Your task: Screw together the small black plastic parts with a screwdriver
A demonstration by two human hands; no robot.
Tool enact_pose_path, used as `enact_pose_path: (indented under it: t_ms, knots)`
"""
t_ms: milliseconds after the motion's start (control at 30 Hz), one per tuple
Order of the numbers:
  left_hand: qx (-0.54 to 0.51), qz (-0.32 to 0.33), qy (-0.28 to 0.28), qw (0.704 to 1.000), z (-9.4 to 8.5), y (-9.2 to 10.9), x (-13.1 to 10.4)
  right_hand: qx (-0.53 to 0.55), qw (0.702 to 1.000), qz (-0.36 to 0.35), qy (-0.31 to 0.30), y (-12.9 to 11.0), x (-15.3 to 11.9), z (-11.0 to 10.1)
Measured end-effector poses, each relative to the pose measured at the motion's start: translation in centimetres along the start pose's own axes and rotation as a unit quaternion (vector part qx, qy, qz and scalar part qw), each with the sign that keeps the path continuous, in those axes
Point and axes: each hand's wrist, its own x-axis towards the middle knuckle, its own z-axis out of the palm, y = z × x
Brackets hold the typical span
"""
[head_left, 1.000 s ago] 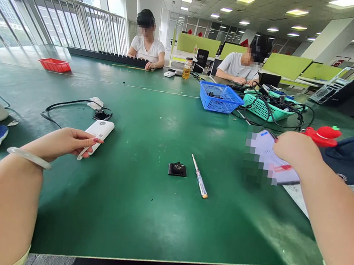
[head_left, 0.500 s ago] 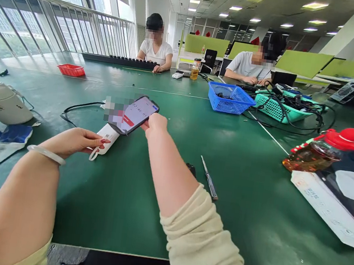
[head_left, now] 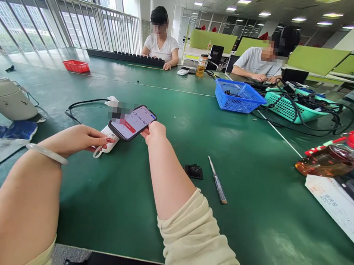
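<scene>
My right hand is closed on the right edge of a smartphone, whose lit screen shows running time digits and a red bar. The phone is tilted above the table and partly covers a white, rounded-edge device with a loop strap. My left hand pinches that device at its near left side, by the strap. What kind of device it is, I cannot make out. Right of my right forearm lie a small black square part and a slim screwdriver.
A black cable lies beyond my left hand. Farther off are a red tray, a blue basket and a green basket of cables. A bottle of amber liquid lies at right. Two people sit across the table.
The phone has come slightly lower and closer to the white device, and its time digits have advanced. The view has shifted a little, and the black part beside my right forearm shows more fully.
</scene>
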Motion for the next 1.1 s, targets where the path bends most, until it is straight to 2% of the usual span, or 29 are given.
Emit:
enact_pose_path:
  t_ms: [100,233,400,633,833,1100]
  knots:
    - [0.011,0.004,-0.007,1.000,0.0,0.0,-0.1,0.002,0.999,0.043,-0.001,0.0,-0.3,0.1]
    - [0.023,0.014,-0.004,1.000,0.2,0.4,-0.3,0.011,0.998,0.060,-0.004,-0.1,-0.9,0.3]
    - [0.036,0.013,0.024,0.999,0.2,0.5,-0.5,0.015,0.999,0.040,-0.005,-0.3,-1.8,0.8]
    - [0.035,0.004,0.023,0.999,0.4,0.9,-0.8,0.018,1.000,0.004,-0.014,-0.8,-2.7,1.3]
    - [0.022,0.004,0.023,0.999,0.7,1.5,-1.1,0.024,0.999,0.021,-0.009,-0.8,-2.8,1.0]
    - [0.009,-0.019,0.025,0.999,0.5,1.0,-0.7,0.029,0.999,0.029,-0.013,-0.7,-2.5,0.8]
